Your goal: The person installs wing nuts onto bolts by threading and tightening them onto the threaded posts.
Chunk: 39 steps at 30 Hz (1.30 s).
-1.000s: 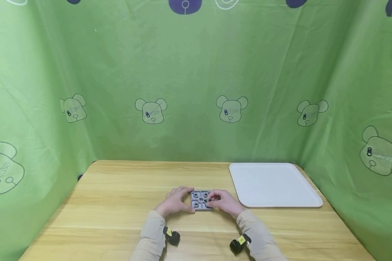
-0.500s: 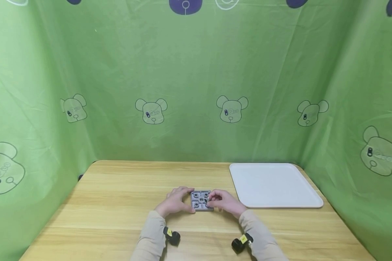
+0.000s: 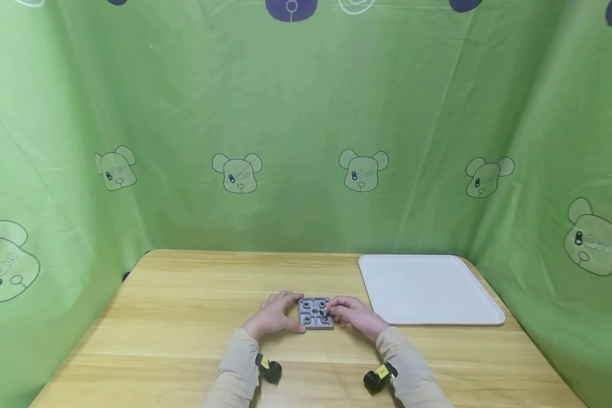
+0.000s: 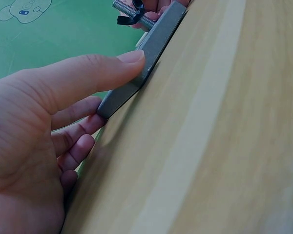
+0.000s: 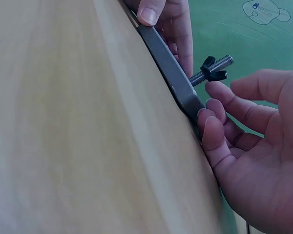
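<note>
Holding a square grey plate [image 3: 311,313] by its left side with the left hand [image 3: 273,315]; curving the right hand [image 3: 356,316] beside a small part [image 3: 324,312] on it; facing a green bear-print curtain [image 3: 290,221] across a wood-grain table [image 3: 204,300], with a white tray [image 3: 430,289] farther back, rightward.

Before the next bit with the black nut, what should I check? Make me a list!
1. Left hand steadying the plate: ok, thumb and fingers are on its edges.
2. Nut on the bolt: ok, the bolt's end pokes out past it.
3. Nut down against the plate: not ok, bare thread shows between them.
4. Right hand gripping the nut: not ok, fingers are only close by.
5. Bolt's bottom end seated: cannot tell, it's hidden.
</note>
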### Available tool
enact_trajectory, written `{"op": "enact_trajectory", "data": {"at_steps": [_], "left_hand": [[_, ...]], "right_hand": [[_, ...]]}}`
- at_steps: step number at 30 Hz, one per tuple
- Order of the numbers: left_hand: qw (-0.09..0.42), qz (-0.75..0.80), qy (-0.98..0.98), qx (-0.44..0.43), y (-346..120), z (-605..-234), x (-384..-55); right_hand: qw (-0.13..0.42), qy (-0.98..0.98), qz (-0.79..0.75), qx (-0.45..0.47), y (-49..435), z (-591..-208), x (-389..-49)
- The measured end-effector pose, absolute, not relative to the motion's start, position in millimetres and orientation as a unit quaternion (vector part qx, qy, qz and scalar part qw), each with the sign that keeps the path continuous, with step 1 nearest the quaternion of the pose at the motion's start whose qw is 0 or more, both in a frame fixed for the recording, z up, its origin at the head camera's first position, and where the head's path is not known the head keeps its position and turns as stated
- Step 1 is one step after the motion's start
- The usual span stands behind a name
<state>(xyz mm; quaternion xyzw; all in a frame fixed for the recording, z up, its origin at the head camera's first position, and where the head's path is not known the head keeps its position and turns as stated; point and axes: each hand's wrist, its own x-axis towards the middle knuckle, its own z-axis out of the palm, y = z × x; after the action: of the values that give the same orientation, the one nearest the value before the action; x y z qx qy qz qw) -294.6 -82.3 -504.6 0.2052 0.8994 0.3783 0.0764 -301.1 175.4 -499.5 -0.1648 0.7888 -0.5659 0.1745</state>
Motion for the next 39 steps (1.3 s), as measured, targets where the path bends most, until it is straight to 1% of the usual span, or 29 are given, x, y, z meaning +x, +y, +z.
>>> {"op": "enact_trajectory", "data": {"at_steps": [14, 20, 29, 36, 39], "left_hand": [[0.073, 0.379, 0.900, 0.202, -83, -505, -295], [0.075, 0.380, 0.899, 0.203, -83, -506, -296], [0.079, 0.381, 0.899, 0.203, -83, -505, -296], [0.080, 0.382, 0.899, 0.200, -83, -504, -294], [0.081, 0.384, 0.898, 0.200, -83, -504, -294]], "right_hand": [[0.167, 0.802, -0.548, -0.172, 171, -494, -297], [0.155, 0.802, -0.549, -0.175, 170, -494, -295], [0.134, 0.814, -0.545, -0.152, 165, -498, -294], [0.129, 0.819, -0.544, -0.131, 158, -477, -280], [0.125, 0.827, -0.535, -0.123, 156, -480, -281]]}}
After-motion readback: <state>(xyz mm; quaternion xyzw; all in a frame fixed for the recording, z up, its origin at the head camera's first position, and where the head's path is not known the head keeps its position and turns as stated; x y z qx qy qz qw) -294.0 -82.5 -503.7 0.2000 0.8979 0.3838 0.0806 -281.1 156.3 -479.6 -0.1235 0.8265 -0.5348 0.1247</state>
